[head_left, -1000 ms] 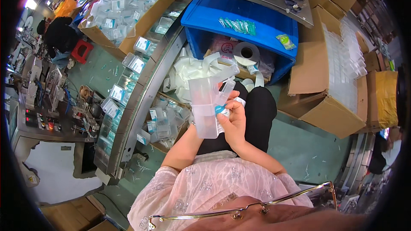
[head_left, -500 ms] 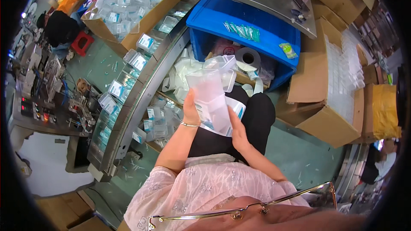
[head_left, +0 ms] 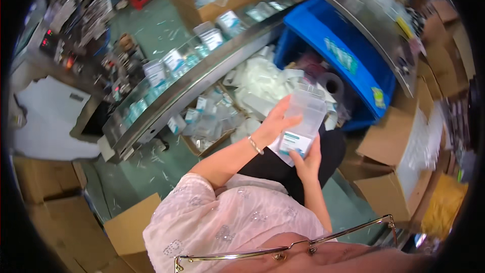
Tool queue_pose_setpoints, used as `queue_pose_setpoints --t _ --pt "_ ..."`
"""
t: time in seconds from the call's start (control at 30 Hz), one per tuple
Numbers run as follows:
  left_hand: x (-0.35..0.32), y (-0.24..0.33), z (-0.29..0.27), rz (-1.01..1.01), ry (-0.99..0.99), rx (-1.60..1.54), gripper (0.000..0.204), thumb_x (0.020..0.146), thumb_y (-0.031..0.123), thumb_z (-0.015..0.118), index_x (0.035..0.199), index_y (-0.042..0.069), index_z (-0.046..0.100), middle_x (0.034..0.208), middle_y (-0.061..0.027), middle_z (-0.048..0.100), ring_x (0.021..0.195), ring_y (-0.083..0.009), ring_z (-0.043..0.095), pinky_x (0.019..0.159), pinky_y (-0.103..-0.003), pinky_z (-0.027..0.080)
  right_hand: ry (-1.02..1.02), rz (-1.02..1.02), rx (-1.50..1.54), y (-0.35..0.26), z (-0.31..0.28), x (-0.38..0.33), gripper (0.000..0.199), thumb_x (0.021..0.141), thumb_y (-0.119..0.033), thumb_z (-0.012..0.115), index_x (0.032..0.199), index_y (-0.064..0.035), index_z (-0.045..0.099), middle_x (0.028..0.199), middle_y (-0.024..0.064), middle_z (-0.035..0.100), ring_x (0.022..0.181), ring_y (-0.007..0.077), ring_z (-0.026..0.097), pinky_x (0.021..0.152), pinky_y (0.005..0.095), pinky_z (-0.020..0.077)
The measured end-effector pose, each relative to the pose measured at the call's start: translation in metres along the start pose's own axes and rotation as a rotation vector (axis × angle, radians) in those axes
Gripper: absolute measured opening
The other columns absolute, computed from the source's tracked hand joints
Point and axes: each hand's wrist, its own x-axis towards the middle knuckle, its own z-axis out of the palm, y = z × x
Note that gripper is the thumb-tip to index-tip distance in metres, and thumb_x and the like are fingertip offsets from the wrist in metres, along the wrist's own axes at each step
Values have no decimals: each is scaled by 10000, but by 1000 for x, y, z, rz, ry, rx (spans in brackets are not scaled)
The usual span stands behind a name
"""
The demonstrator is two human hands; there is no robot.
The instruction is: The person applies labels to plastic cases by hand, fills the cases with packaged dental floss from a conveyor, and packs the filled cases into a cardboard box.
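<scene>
Over my lap, both hands hold a see-through plastic box (head_left: 309, 109). A white and teal label (head_left: 296, 143) lies on its lower part. My left hand (head_left: 275, 125) is closed round the box's left side, thumb across the front. My right hand (head_left: 309, 164) grips the lower right corner, its thumb pressed on the label's bottom edge and its other fingers partly hidden behind. White paper (head_left: 281, 155) shows below the box. Beyond my hands lies a heap of crumpled white strip (head_left: 260, 83).
A conveyor (head_left: 202, 71) carrying labelled boxes curves along the left. Under it stands a carton (head_left: 198, 151) of labelled boxes. A blue bin (head_left: 371, 78) on its side holds a roll (head_left: 331, 85). An open carton (head_left: 386, 189) stands at right.
My view has turned, so the surroundings shift. The box has tilted, and its label now faces me. My right thumb has come onto the label; my left hand still holds the side.
</scene>
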Motion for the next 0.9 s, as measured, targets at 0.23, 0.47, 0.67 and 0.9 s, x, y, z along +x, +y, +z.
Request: queue_pose_setpoints --t 0.23,0.47,0.67,0.9 --pt "-20 58 -44 355 103 -121 404 822 340 530 1079 31 495 1127 -95 513 1070 -187 474 934 -326 358 46 100 -295 -19 -4 -8 638 673 -71 617 1249 31 362 1169 145 494 1075 221 486 930 308 354" --pt "-31 14 -166 67 382 792 201 762 123 578 942 59 518 863 -62 540 818 -199 517 748 -318 433 76 -48 -429 -1 -25 -11 584 638 -36 650 1178 -13 431 1196 150 450 1086 268 464 853 350 402" --pt "-33 4 -240 320 445 1211 290 781 147 619 1019 26 506 1000 -95 540 911 -211 532 819 -346 427 -207 -349 -721 19 -65 -2 290 645 -56 661 925 -113 609 1194 95 460 1141 314 408 934 453 329" --pt "-40 -31 -32 -262 293 -846 539 843 444 446 1219 58 431 1188 -120 500 1113 -303 460 929 -423 364 -394 -305 -795 24 -33 30 321 675 -133 658 982 -223 625 1297 32 376 1285 281 228 992 599 139"
